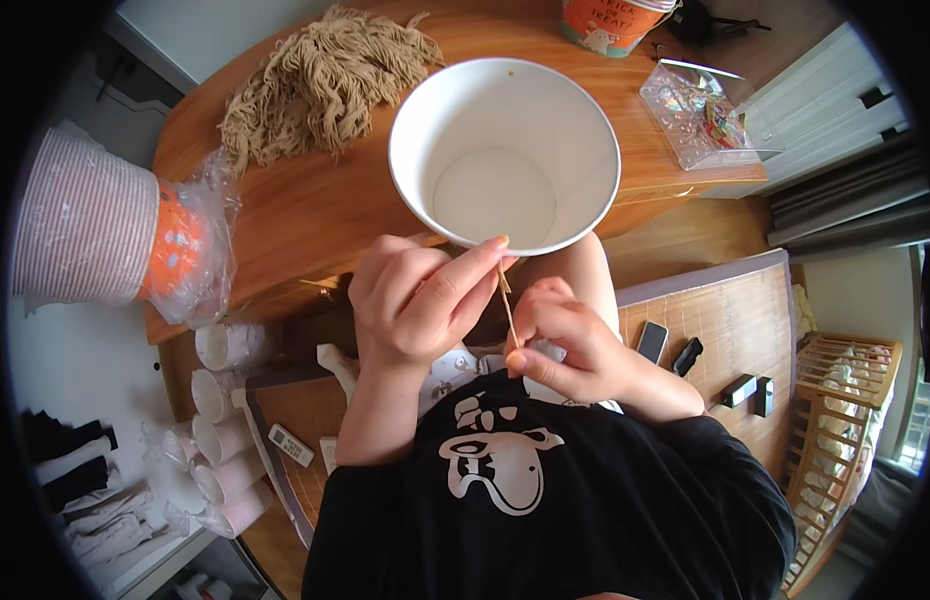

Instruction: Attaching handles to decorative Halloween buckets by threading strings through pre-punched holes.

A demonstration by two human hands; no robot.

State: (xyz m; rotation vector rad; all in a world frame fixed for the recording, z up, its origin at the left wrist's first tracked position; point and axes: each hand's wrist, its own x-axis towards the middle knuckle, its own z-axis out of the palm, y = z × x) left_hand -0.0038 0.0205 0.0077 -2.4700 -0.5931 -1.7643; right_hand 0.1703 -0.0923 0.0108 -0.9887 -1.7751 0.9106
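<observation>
A white paper bucket (575, 140) tilts its mouth toward me, and its inside is bare. My left hand (420, 300) is closed at the near rim, thumb and fingers pinching the bucket's edge. A tan cord (510, 312) comes from just below that rim, beside the left fingertips. Lower down, my right hand (565, 335) is closed with the cord pinched between thumb and finger. The cord runs fairly straight between the two hands. A small hole shows in the bucket's far wall near the rim. The bucket's outer side is hidden.
A heap of tan cords (330, 85) lies on the wooden table (285, 215). Wrapped stacked buckets (90, 215) stand left, more stacks (220, 440) below. A decorated orange bucket (610, 25) and a clear tray (700, 115) sit at the far right.
</observation>
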